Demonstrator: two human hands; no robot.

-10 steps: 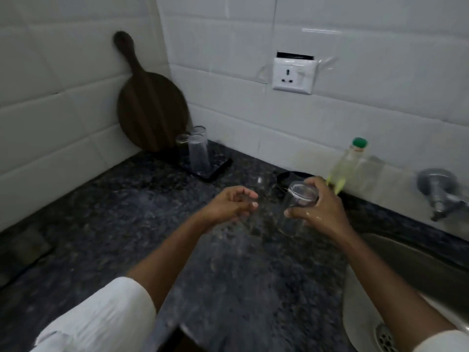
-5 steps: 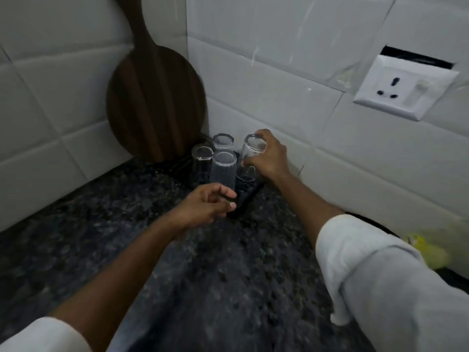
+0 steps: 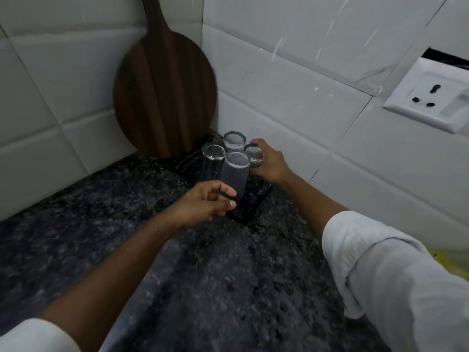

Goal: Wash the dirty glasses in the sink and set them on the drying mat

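Several clear glasses stand upside down on the black drying mat (image 3: 256,200) in the counter's corner. My right hand (image 3: 270,163) is wrapped around the rightmost glass (image 3: 253,156), which rests on the mat beside the others. A tall glass (image 3: 234,174) stands at the mat's front, with two more glasses (image 3: 213,156) (image 3: 234,141) behind it. My left hand (image 3: 205,203) hovers just in front of the tall glass with fingers loosely curled, holding nothing. The sink is out of view.
A round dark wooden board (image 3: 165,97) leans in the tiled corner right behind the mat. A white wall socket (image 3: 431,97) sits on the right wall. Dark speckled granite counter (image 3: 203,288) spreads toward me. Something yellow (image 3: 446,265) shows at the right edge.
My right hand has carried the glass from near the sink to the mat and lowered it among the others. My left hand has followed to the mat's front edge.
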